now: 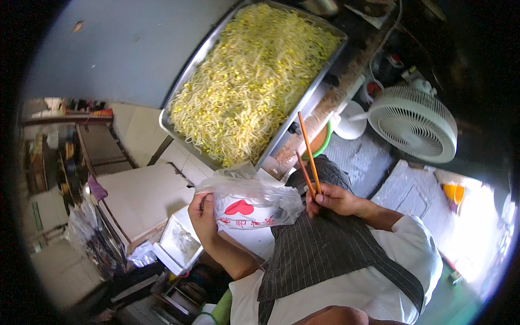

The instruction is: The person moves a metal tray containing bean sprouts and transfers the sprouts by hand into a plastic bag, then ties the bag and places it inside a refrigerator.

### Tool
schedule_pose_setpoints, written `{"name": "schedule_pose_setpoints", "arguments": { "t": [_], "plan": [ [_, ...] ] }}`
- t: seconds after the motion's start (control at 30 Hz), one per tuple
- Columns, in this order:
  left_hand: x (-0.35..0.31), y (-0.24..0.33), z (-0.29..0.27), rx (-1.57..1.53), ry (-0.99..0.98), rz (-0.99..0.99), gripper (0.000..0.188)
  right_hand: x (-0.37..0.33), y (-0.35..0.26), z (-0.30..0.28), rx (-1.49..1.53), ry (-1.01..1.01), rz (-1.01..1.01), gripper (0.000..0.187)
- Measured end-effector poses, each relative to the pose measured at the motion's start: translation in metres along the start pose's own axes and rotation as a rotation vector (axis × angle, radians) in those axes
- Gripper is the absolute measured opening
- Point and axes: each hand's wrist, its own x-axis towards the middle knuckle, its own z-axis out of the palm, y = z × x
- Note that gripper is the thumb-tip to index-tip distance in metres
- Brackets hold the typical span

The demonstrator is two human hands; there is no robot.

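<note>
My left hand [203,216] is closed on the edge of a thin, translucent plastic bag [254,203] with a red heart printed on it. The bag hangs in front of my striped apron, its far side reaching toward my right hand. Between the fingers of my right hand [331,200] is a pair of orange-brown chopsticks [307,142], tips spread apart and pointing up and away. Beyond the bag lies a large metal tray [164,120] heaped with yellow-headed bean sprouts [249,81]. Neither the chopsticks nor my hands touch the sprouts.
A white round fan [414,123] stands at the right, near a white round lid-like object [350,120]. On the left are a pale tabletop [141,197], a white foam box [181,241] and a bundle of plastic bags [89,233]. A grey panel [119,43] borders the tray's left side.
</note>
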Motion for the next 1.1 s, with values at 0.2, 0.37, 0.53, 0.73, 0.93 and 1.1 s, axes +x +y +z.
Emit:
{"name": "schedule_pose_setpoints", "arguments": {
  "t": [0.2,0.37,0.53,0.73,0.93,1.1],
  "plan": [
    [0.008,0.002,-0.002,0.069,-0.142,-0.004,0.010,-0.056,0.036,-0.005,0.186,0.492,-0.177,0.035],
    [0.001,0.008,0.002,0.080,-0.248,-0.032,0.010,-0.094,0.070,-0.008,-0.097,0.425,0.160,0.032],
    [-0.019,-0.004,-0.002,-0.010,-0.242,-0.014,0.008,-0.085,0.039,-0.030,-0.093,0.513,0.003,0.037],
    [-0.056,0.002,0.008,-0.093,-0.147,-0.105,0.013,-0.010,-0.022,-0.054,0.174,0.254,-0.099,0.050],
    [-0.075,0.003,0.018,0.162,-0.296,0.067,0.018,0.064,-0.031,-0.011,-0.153,-0.049,0.302,0.034],
    [-0.095,-0.006,0.022,-0.281,-0.134,0.173,0.029,0.100,-0.018,0.052,-0.896,-0.477,0.344,0.031]
  ]
}}
